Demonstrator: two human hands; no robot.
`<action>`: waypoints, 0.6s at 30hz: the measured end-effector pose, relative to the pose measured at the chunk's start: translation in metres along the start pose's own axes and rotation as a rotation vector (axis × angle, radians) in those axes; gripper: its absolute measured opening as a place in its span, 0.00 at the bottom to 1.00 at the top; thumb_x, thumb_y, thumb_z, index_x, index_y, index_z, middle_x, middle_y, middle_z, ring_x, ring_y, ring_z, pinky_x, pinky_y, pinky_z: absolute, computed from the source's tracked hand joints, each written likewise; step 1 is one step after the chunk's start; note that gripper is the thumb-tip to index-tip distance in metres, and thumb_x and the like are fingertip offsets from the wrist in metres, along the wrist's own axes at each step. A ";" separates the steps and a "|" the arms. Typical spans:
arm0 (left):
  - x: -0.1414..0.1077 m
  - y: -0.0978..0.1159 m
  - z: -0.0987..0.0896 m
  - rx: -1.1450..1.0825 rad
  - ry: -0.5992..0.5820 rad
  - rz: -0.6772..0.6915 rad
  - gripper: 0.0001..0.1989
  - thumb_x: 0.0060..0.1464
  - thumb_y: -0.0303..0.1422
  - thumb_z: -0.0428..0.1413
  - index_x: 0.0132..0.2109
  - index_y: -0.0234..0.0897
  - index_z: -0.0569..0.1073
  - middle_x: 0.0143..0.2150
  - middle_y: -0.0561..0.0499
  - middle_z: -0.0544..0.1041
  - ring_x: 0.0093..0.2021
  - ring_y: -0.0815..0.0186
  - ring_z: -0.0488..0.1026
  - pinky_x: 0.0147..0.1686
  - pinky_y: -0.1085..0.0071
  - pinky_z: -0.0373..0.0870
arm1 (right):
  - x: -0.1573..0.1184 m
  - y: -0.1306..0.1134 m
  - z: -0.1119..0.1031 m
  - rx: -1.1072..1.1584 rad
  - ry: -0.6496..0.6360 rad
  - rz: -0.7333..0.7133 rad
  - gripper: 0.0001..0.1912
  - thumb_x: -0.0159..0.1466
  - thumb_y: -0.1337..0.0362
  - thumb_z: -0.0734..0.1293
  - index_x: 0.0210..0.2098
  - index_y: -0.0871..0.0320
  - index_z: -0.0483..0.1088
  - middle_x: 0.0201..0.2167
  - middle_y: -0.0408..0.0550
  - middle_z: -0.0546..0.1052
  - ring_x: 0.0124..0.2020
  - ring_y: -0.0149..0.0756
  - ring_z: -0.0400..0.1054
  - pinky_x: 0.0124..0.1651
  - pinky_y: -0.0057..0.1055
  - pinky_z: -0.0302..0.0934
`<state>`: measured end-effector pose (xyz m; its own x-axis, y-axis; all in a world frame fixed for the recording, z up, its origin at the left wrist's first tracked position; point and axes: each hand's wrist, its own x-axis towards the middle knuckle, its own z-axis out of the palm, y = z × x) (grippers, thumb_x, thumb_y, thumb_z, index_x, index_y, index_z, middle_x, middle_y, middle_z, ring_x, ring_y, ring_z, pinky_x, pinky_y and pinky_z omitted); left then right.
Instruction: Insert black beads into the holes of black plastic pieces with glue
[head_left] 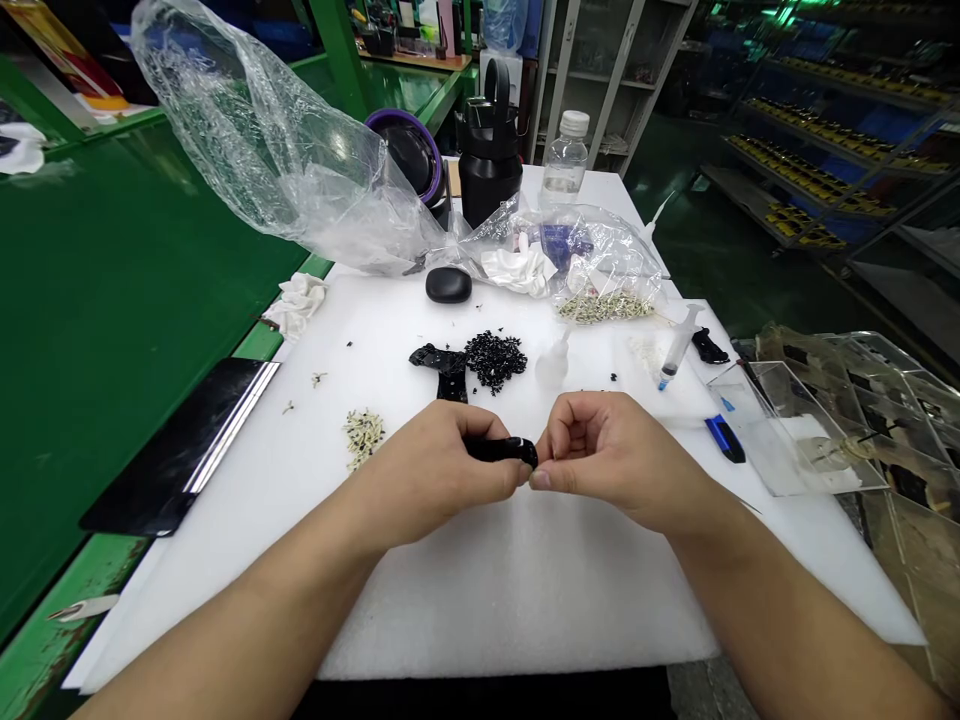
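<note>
My left hand point(431, 475) is closed around a glossy black curved part point(501, 449), whose rounded end sticks out between thumb and fingers. At that end, my right hand point(619, 455) pinches thumb and forefinger together, close against the part. Whatever sits between those right fingertips is hidden or too small to name. Just beyond the hands lies another black shaped piece point(441, 362), beside a pile of tiny black pieces point(496, 360). A small pile of cream-and-black bits point(364, 437) is left of my left hand.
Farther back on the white foam board point(517, 620) are a black oval case point(448, 285), a clear plastic bag point(300, 170), a black flask point(490, 160) and a clear bottle point(565, 155). Rightward are a syringe point(681, 345), a blue cutter point(725, 439) and clear trays point(806, 430). A dark tablet point(172, 450) lies left.
</note>
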<state>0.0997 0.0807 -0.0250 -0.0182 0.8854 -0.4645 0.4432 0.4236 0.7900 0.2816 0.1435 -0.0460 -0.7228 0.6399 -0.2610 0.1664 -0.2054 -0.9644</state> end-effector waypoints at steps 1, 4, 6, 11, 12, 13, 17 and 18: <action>0.001 -0.001 0.000 -0.014 -0.004 0.003 0.11 0.42 0.39 0.58 0.23 0.36 0.69 0.20 0.56 0.61 0.24 0.71 0.55 0.23 0.71 0.50 | 0.000 0.000 0.000 0.007 -0.002 -0.003 0.13 0.51 0.71 0.75 0.27 0.58 0.65 0.27 0.41 0.74 0.29 0.30 0.66 0.33 0.30 0.61; 0.002 -0.003 -0.002 -0.077 -0.023 0.002 0.11 0.41 0.40 0.60 0.23 0.36 0.70 0.20 0.55 0.63 0.24 0.70 0.56 0.24 0.71 0.50 | -0.002 -0.001 0.002 0.016 0.005 -0.021 0.13 0.51 0.71 0.75 0.27 0.58 0.65 0.28 0.42 0.74 0.30 0.31 0.67 0.34 0.31 0.62; 0.003 -0.005 -0.003 -0.124 -0.038 0.004 0.12 0.41 0.40 0.60 0.23 0.36 0.71 0.20 0.55 0.64 0.24 0.70 0.58 0.24 0.71 0.51 | -0.002 -0.002 0.003 0.030 0.003 -0.042 0.12 0.51 0.71 0.74 0.29 0.58 0.66 0.30 0.42 0.74 0.32 0.32 0.68 0.36 0.32 0.64; 0.006 -0.010 -0.005 -0.222 -0.028 0.030 0.11 0.40 0.39 0.61 0.23 0.36 0.71 0.21 0.54 0.67 0.26 0.68 0.62 0.27 0.70 0.56 | -0.004 -0.005 0.004 -0.061 0.010 -0.098 0.05 0.57 0.69 0.71 0.33 0.58 0.70 0.29 0.43 0.73 0.31 0.31 0.67 0.35 0.30 0.63; 0.007 -0.011 -0.005 -0.234 -0.026 0.032 0.11 0.40 0.39 0.61 0.24 0.36 0.71 0.21 0.54 0.67 0.27 0.67 0.62 0.27 0.70 0.56 | -0.004 -0.005 0.005 -0.101 0.010 -0.099 0.02 0.59 0.68 0.69 0.32 0.58 0.71 0.28 0.43 0.73 0.30 0.31 0.66 0.34 0.29 0.61; 0.007 -0.011 -0.005 -0.242 -0.026 0.033 0.11 0.40 0.39 0.61 0.24 0.36 0.71 0.21 0.54 0.67 0.27 0.67 0.62 0.27 0.70 0.57 | -0.005 -0.006 0.005 -0.135 0.006 -0.097 0.02 0.60 0.66 0.68 0.32 0.59 0.72 0.27 0.43 0.72 0.29 0.30 0.65 0.32 0.29 0.60; 0.006 -0.012 -0.005 -0.231 -0.012 0.014 0.12 0.40 0.40 0.62 0.24 0.36 0.72 0.21 0.54 0.67 0.26 0.68 0.61 0.28 0.70 0.57 | -0.006 -0.005 0.008 -0.183 0.000 -0.091 0.06 0.62 0.63 0.67 0.31 0.59 0.73 0.26 0.44 0.72 0.29 0.31 0.65 0.32 0.30 0.60; 0.006 -0.011 -0.005 -0.224 -0.007 0.008 0.12 0.40 0.40 0.62 0.24 0.36 0.72 0.21 0.54 0.67 0.26 0.68 0.61 0.28 0.70 0.56 | -0.005 -0.004 0.009 -0.193 0.004 -0.090 0.07 0.62 0.62 0.67 0.31 0.59 0.73 0.26 0.45 0.72 0.30 0.32 0.65 0.32 0.30 0.60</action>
<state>0.0902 0.0822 -0.0349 -0.0091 0.8880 -0.4598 0.2332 0.4491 0.8625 0.2787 0.1341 -0.0402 -0.7377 0.6526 -0.1728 0.2265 -0.0018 -0.9740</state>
